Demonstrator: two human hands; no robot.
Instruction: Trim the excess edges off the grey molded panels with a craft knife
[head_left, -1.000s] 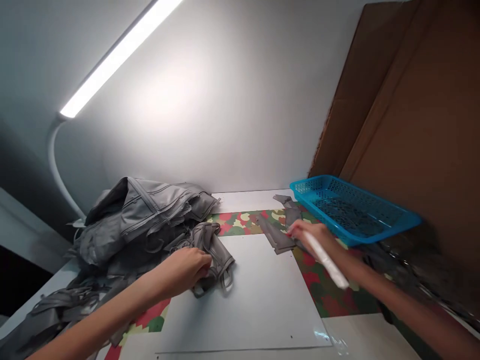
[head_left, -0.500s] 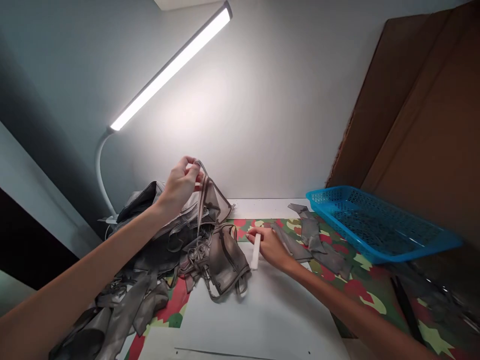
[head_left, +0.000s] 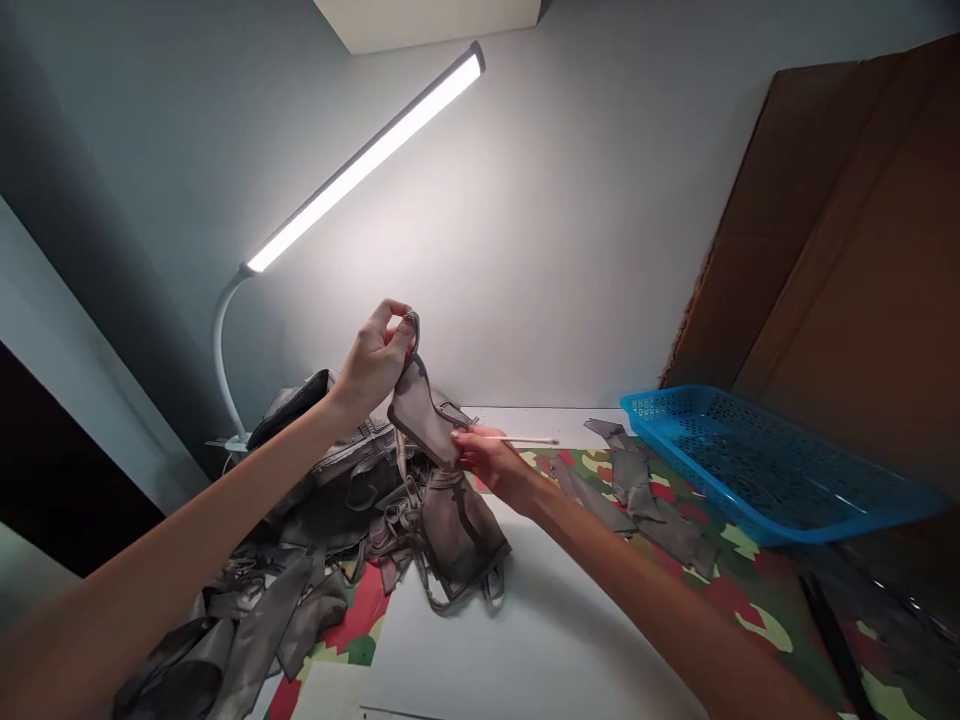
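My left hand [head_left: 379,355] is closed, pinching the looped top of a grey leather-like piece [head_left: 421,415] with dark edging, held up above the worktop. At the piece's lower right edge, my right hand [head_left: 491,462] is closed with fingertips touching it. A thin white stick [head_left: 529,440] with a small darker tip, like a cotton swab, sticks out of that hand to the right. Just below hangs or rests a grey-brown pouch-like part [head_left: 461,530] with straps, on white sheets. Whether it is joined to the raised piece, I cannot tell.
Grey bags and straps [head_left: 330,510] are heaped on the left, with loose strips [head_left: 262,620] in front. More grey scraps [head_left: 637,490] lie on the camouflage-patterned cover at right, near a blue basket [head_left: 750,510]. A lit lamp [head_left: 367,160] hangs above; cardboard [head_left: 832,230] leans right.
My right hand has moved up and left to the edge of the raised piece, and the white stick has turned from upright to level. The piece has swung to show its broad face.
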